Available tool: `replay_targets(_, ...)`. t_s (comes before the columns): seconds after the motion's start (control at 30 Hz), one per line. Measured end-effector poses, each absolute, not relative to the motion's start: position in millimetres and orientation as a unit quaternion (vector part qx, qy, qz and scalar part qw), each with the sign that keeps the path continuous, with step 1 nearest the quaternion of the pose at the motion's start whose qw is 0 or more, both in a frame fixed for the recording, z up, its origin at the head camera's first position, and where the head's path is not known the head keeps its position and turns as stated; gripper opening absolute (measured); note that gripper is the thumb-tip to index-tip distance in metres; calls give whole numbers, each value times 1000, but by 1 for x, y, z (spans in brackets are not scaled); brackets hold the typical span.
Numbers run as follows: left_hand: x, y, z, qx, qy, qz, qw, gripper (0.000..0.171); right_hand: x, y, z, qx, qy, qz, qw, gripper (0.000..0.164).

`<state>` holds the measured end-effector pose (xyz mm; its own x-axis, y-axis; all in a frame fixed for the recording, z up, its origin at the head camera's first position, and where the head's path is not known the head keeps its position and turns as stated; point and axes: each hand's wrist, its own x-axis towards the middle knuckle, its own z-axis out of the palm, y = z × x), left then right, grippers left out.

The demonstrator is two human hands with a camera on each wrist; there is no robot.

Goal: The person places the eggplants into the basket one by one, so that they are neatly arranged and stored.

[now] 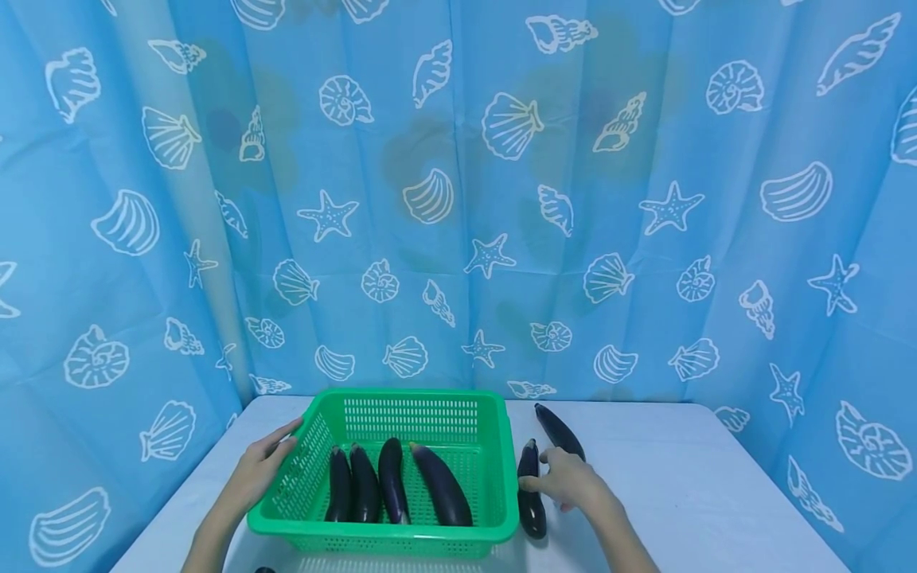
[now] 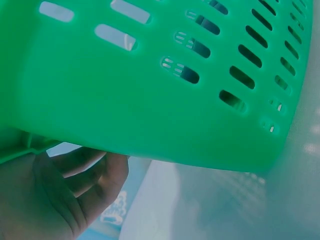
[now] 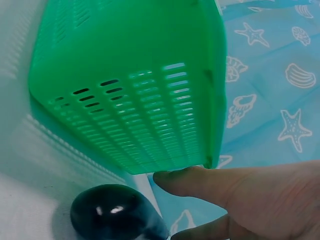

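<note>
A green plastic basket with slotted walls stands on the table and holds several dark purple eggplants. My left hand grips its left rim, thumb over the edge; in the left wrist view, bent fingers touch the rim from outside. To the right of the basket lies a loose eggplant, stem pointing away from me. Over it reaches my right hand, thumb and fingers spread. In the right wrist view, a gap shows between the thumb and that eggplant.
Another eggplant lies slanted on the white table, just beyond my right hand. A dark rounded tip shows at the bottom edge, in front of the basket. Behind the table hangs a blue shell-patterned curtain.
</note>
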<state>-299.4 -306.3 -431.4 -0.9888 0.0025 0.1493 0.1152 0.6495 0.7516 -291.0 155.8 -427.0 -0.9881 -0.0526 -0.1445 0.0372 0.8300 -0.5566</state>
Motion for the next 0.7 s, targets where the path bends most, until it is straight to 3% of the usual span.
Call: replay_targets(0.7, -300, -306, -432, -24, -909, -410, 66, 54, -287, 149, -432, -8, 944, -310, 112, 68)
